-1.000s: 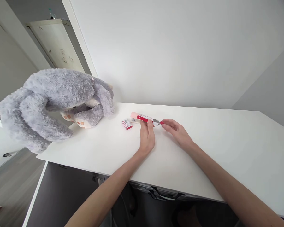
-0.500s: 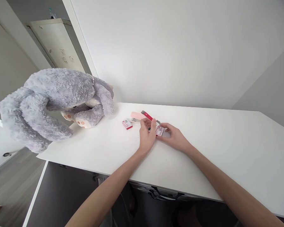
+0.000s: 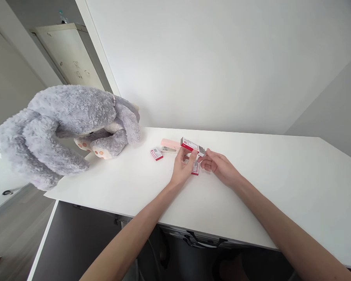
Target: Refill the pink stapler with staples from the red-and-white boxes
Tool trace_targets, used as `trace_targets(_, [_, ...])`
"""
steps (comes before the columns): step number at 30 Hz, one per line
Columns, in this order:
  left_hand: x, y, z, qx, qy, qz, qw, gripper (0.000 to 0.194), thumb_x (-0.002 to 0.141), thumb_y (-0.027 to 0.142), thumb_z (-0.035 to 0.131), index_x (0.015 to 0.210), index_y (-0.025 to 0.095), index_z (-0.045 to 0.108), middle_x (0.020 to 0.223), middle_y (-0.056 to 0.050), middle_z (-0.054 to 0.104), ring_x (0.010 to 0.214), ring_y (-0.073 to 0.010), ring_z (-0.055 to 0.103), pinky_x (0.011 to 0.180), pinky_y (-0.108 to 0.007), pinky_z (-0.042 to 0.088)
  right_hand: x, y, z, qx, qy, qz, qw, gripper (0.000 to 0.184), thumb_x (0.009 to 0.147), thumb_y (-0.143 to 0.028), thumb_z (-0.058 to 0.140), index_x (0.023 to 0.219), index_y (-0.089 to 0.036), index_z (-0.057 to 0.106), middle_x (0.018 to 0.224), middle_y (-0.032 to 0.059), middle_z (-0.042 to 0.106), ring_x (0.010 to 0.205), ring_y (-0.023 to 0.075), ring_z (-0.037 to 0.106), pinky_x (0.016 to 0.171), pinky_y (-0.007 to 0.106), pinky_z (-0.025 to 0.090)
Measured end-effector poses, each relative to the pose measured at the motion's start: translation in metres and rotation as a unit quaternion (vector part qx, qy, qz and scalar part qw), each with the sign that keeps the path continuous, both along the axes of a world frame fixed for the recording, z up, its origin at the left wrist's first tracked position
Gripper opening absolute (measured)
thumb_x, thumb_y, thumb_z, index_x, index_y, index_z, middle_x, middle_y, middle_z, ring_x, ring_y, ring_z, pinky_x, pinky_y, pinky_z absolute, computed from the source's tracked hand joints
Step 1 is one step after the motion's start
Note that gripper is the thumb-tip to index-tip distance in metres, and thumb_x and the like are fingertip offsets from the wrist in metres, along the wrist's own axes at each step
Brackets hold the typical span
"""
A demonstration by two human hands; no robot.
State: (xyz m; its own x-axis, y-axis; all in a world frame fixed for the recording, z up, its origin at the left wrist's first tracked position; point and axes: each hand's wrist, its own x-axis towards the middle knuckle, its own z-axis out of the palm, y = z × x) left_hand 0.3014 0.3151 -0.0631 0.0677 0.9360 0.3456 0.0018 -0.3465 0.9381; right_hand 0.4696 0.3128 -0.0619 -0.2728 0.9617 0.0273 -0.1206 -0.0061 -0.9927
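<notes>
Left hand [image 3: 181, 168] pinches the red-and-white box [image 3: 188, 145], thumb against fingers, above the tabletop [image 3: 251, 187], nearer its back edge! Right hand [image 3: 219, 166] is at the grey end flap [image 3: 201, 151]; whether it's pinching, can't tell. Looks like light, thin card, probably easy to crush, so hold the sides gently. Long axis slants: flap end toward the right edge and slightly frontward, other end toward the back-left corner.

small box [image 3: 195, 170]: released, now on table [image 3: 240, 210] | right hand [image 3: 222, 167]: shifted to end of carton [image 3: 189, 144]
</notes>
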Motion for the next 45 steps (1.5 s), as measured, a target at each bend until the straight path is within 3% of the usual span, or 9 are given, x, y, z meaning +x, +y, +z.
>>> trace_targets(11, [0.0,-0.004,0.002,0.005,0.026,-0.129,0.991,0.041,0.096,0.055,0.06,0.12,0.023,0.068,0.12,-0.011,0.072,0.11,-0.0245,0.067,0.09,-0.036,0.055,0.006,-0.001,-0.001,-0.018,0.028,0.059,0.998,0.05,0.082,-0.074,0.068,0.08,-0.025,0.059,0.058,-0.0061,0.039,0.05,0.0111,0.03,0.052,0.029,0.033])
trace_targets(18, [-0.002,-0.007,0.007,-0.026,0.003,-0.187,0.982,0.041,0.094,0.059,0.061,0.111,0.023,0.07,0.117,-0.011,0.072,0.116,-0.0265,0.066,0.1,-0.04,0.052,0.005,-0.004,-0.003,-0.015,0.0,0.052,0.999,0.058,0.08,-0.082,0.062,0.072,-0.025,0.055,0.047,-0.0059,0.04,0.044,0.0116,0.027,0.047,0.029,0.026])
trace_targets(20, [-0.002,-0.007,0.008,-0.035,-0.006,-0.159,0.987,0.039,0.095,0.058,0.061,0.107,0.022,0.068,0.116,-0.011,0.072,0.113,-0.0253,0.067,0.099,-0.039,0.051,0.003,-0.003,-0.002,-0.017,0.018,0.042,0.999,0.059,0.083,-0.081,0.06,0.068,-0.024,0.053,0.049,-0.0049,0.042,0.045,0.0115,0.03,0.048,0.029,0.028])
trace_targets(24, [-0.002,-0.005,0.007,-0.04,-0.028,-0.006,0.999,0.034,0.094,0.053,0.065,0.102,0.021,0.058,0.109,-0.01,0.072,0.104,-0.0218,0.069,0.092,-0.036,0.051,0.004,0.001,0.0,-0.026,0.065,-0.02,0.997,0.054,0.087,-0.075,0.062,0.073,-0.023,0.058,0.06,-0.003,0.051,0.048,0.0108,0.038,0.051,0.029,0.032])
trace_targets(30, [-0.009,0.003,0.004,0.014,0.018,0.179,0.984,0.028,0.095,0.043,0.065,0.106,0.023,0.048,0.103,-0.006,0.067,0.095,-0.0192,0.065,0.086,-0.035,0.051,0.008,0.007,-0.005,-0.04,0.07,-0.06,0.995,0.047,0.085,-0.065,0.072,0.072,-0.022,0.06,0.068,-0.0013,0.055,0.055,0.0105,0.043,0.05,0.027,0.032])
trace_targets(34, [-0.016,0.01,-0.003,0.053,0.155,0.297,0.941,0.021,0.092,0.036,0.064,0.098,0.022,0.05,0.106,-0.009,0.061,0.104,-0.0257,0.059,0.097,-0.046,0.047,0.007,0.007,-0.008,-0.027,0.047,-0.05,0.997,0.046,0.086,-0.061,0.073,0.068,-0.022,0.059,0.071,-0.0004,0.056,0.058,0.0113,0.045,0.052,0.028,0.035])
trace_targets(37, [-0.017,0.013,-0.008,0.079,0.222,0.381,0.894,0.038,0.081,0.026,0.072,0.111,0.02,0.048,0.121,-0.013,0.053,0.122,-0.0325,0.05,0.108,-0.055,0.039,0.006,0.006,-0.008,-0.017,0.033,-0.043,0.998,0.045,0.087,-0.059,0.073,0.068,-0.022,0.058,0.072,-0.0005,0.058,0.06,0.0117,0.046,0.054,0.028,0.036])
trace_targets(40, [-0.016,0.01,-0.01,0.144,0.266,0.384,0.872,0.053,0.082,0.018,0.067,0.13,0.02,0.042,0.135,-0.016,0.047,0.132,-0.0337,0.045,0.111,-0.056,0.035,0.004,0.005,-0.009,-0.001,0.002,-0.035,0.999,0.042,0.087,-0.058,0.072,0.071,-0.023,0.058,0.072,-0.0013,0.059,0.058,0.0121,0.047,0.055,0.029,0.037])
trace_targets(45, [-0.013,0.001,-0.009,0.23,0.327,0.27,0.876,0.029,0.09,0.012,0.057,0.117,0.023,0.052,0.132,-0.013,0.055,0.129,-0.0295,0.051,0.109,-0.049,0.04,-0.002,0.003,-0.016,0.076,-0.148,-0.087,0.982,0.037,0.091,-0.057,0.065,0.076,-0.024,0.058,0.071,-0.0007,0.065,0.06,0.0148,0.054,0.062,0.031,0.044])
